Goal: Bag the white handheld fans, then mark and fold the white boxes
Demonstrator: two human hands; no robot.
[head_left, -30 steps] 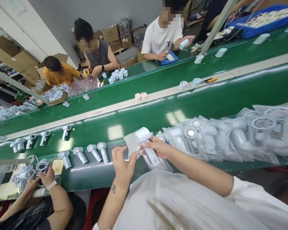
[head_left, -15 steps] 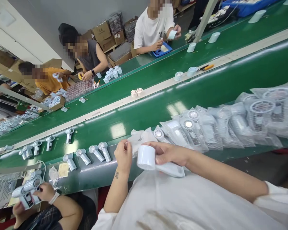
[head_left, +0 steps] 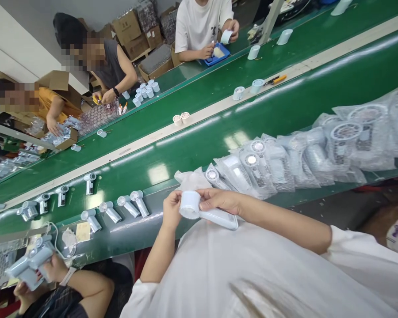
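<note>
My right hand (head_left: 220,201) grips the glossy, pale-blue plastic handheld fan (head_left: 215,216) near its neck, just in front of me with its handle toward four o'clock; my left hand (head_left: 173,210) curls against its cylindrical head at nine, though whether it pinches I cannot tell. I'd keep the right grip firm and the left touch light, so the smooth shell neither slips nor scuffs, and stay clear of the pale-blue fans in translucent plastic bags (head_left: 277,165) at two.
</note>
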